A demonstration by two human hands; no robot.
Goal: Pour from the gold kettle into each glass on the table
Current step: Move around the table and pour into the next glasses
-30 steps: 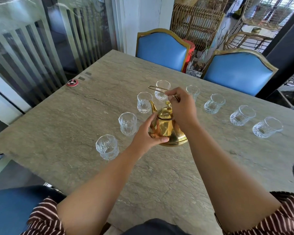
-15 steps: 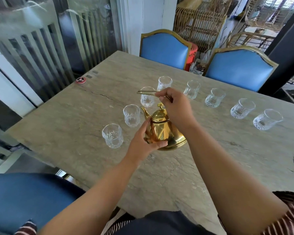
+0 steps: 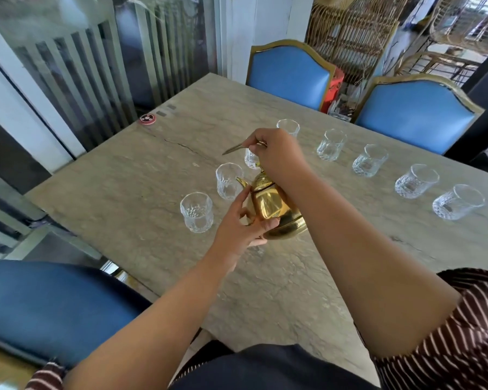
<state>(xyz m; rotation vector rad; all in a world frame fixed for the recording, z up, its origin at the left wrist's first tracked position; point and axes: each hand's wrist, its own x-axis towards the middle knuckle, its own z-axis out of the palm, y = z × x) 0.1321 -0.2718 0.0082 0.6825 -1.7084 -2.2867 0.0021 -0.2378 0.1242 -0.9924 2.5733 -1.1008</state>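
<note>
The gold kettle (image 3: 273,209) is tilted, its spout toward the second glass (image 3: 228,180) from the left. My right hand (image 3: 279,156) grips the thin handle above it. My left hand (image 3: 243,226) cups the kettle's belly from the near side. Several clear cut glasses stand in an arc on the stone table (image 3: 124,187): the nearest one (image 3: 196,211) at the left, one (image 3: 251,159) partly hidden behind my right hand, and others (image 3: 369,164) running off to the right (image 3: 458,201). No liquid shows in any glass.
Two blue chairs with gold trim (image 3: 290,71) stand at the table's far side. Another blue seat (image 3: 48,308) is at my near left. A small red round disc (image 3: 147,119) lies near the table's left edge. Glass doors stand to the left.
The kettle has shifted toward the left glasses and tipped, with its spout now close to the second glass. Both hands stayed on it. My view has swung a little leftward.
</note>
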